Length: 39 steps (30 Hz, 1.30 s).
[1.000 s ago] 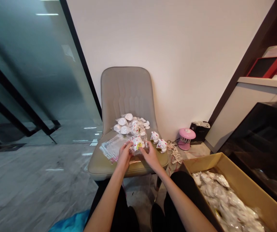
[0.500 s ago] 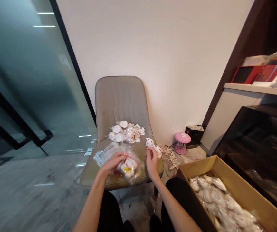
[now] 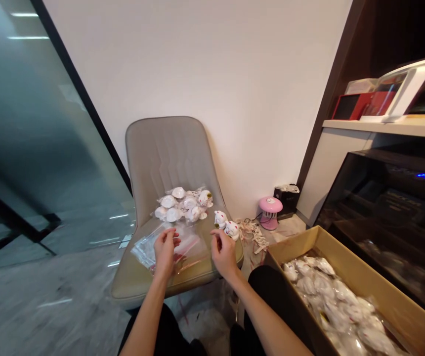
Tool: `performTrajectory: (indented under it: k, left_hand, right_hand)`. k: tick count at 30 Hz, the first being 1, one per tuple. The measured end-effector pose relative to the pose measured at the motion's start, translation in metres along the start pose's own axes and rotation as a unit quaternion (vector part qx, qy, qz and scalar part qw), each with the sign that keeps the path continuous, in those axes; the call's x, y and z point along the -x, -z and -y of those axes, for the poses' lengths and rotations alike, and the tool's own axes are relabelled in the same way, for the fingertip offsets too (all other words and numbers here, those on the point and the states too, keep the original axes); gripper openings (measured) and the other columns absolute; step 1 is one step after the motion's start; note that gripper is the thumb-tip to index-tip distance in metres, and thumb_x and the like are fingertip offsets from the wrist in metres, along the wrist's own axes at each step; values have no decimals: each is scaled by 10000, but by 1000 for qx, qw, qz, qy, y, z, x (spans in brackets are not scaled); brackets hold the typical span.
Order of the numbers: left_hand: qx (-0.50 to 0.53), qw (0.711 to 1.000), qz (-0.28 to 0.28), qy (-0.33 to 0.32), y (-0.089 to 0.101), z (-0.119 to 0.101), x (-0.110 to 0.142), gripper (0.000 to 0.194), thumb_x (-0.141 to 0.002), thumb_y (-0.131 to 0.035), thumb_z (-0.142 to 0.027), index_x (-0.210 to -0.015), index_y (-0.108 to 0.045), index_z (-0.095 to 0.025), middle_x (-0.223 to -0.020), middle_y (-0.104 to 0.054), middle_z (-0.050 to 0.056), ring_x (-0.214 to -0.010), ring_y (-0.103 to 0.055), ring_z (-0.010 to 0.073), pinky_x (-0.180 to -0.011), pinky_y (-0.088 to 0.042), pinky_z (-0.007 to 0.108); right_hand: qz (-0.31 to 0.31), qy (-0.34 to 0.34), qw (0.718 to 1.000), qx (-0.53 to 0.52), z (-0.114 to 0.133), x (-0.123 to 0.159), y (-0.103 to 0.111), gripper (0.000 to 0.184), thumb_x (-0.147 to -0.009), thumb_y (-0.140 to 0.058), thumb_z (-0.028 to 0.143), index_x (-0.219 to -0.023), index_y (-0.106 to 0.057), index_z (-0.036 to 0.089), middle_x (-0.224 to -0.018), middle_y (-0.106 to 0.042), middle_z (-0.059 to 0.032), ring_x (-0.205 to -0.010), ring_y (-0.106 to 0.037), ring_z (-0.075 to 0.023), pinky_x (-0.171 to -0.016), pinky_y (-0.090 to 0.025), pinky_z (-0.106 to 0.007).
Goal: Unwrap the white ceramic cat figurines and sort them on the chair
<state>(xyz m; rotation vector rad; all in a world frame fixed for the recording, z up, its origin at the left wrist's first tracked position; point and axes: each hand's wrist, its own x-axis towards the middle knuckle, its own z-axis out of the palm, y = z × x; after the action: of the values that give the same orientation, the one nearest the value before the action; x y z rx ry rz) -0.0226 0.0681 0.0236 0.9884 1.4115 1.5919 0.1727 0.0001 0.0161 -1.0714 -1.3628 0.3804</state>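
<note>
My left hand (image 3: 166, 248) hovers over a stack of clear plastic bags (image 3: 148, 249) on the chair seat, fingers loosely bent and apart, nothing visible in them. A flat clear bag with a reddish strip (image 3: 192, 242) lies between my hands. My right hand (image 3: 224, 251) is at the seat's right side, its fingers loosely curled and apparently empty. Just beyond it sit two white cat-shaped figurines with red spots, a rear one (image 3: 220, 219) and a front one (image 3: 232, 230). Farther back on the seat lies a pile of bagged white pieces (image 3: 175, 202), with a bagged figurine (image 3: 205, 198) at its right.
The grey padded chair (image 3: 168, 148) stands against a white wall. On my right, a cardboard box (image 3: 361, 269) holds many bagged white figurines. Beyond the chair are a pink lamp-like device (image 3: 270, 212), a black box (image 3: 286, 200) and pale scraps (image 3: 253, 235) on the floor.
The bagged figurine with the yellow label has left my left hand; a bagged figurine now rests on the pile's right side. My view has turned slightly right.
</note>
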Motion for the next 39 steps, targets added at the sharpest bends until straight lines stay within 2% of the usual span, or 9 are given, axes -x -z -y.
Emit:
performTrajectory:
  k: [3,6,8,12,15,19,29,34,39]
  left_hand:
    - [-149,981,13,-127,12,0,11,277,-780,-608,-409,-894,-682,-168,-734,-671,19,-635,-622,166,-612,-479,276]
    - [-287,933,50,-210,20,1,25,234,-839,-568,-389,-870,-690,-193,-781,-699,34,-739,-650,204,-691,-477,306]
    - [-345,903,76,-245,22,3,33,209,-868,-540,-353,-875,-682,-200,-813,-700,37,-753,-647,206,-723,-474,322]
    - [-412,853,106,-302,26,6,38,171,-870,-550,-289,-937,-679,-198,-939,-691,67,-907,-642,236,-851,-478,363]
    - [-456,827,119,-305,31,11,36,201,-866,-578,-269,-1017,-690,-197,-1047,-679,84,-1015,-616,254,-927,-461,380]
    - [-515,803,127,-273,36,17,35,212,-891,-550,-231,-1032,-702,-183,-1035,-668,91,-981,-604,245,-899,-456,368]
    - [-542,792,95,-263,41,12,32,167,-902,-558,-250,-910,-720,-208,-941,-687,97,-926,-595,266,-821,-418,364]
    - [-547,788,59,-275,43,8,36,158,-904,-565,-271,-900,-712,-212,-927,-698,89,-923,-601,272,-805,-387,362]
    - [-546,789,35,-281,45,7,44,123,-886,-599,-278,-820,-684,-217,-880,-696,71,-926,-591,270,-810,-348,362]
  right_hand:
    - [-109,28,990,79,-1,-9,23,225,-956,-449,254,-1081,-626,196,-931,-654,-69,-813,-607,-206,-781,-476,-329]
    - [-197,-30,965,172,-12,-20,44,287,-928,-489,298,-1158,-590,159,-1030,-604,-128,-993,-570,-275,-919,-450,-423]
    - [-189,-61,958,208,-23,-23,51,399,-898,-533,335,-1237,-558,126,-1116,-577,-173,-1091,-536,-315,-983,-421,-473]
    - [-91,-79,969,217,-45,-19,51,540,-828,-590,324,-1316,-520,104,-1217,-554,-207,-1182,-511,-339,-1032,-404,-487]
    - [-23,-76,978,192,-56,-15,46,535,-785,-585,255,-1301,-525,126,-1204,-593,-178,-1131,-557,-312,-994,-443,-449]
    - [16,-64,978,199,-62,-15,43,497,-759,-561,196,-1255,-553,161,-1158,-633,-141,-1063,-588,-287,-946,-465,-419]
    - [11,-44,964,261,-58,-11,34,494,-780,-599,234,-1266,-559,152,-1113,-648,-137,-1019,-596,-293,-883,-459,-404]
    - [-4,-29,958,285,-43,-9,27,442,-801,-613,264,-1228,-589,153,-1073,-604,-130,-990,-553,-293,-877,-441,-414]
    - [-4,1,935,354,-26,-7,21,487,-776,-651,222,-1260,-600,194,-1136,-526,-142,-1052,-472,-320,-926,-404,-460]
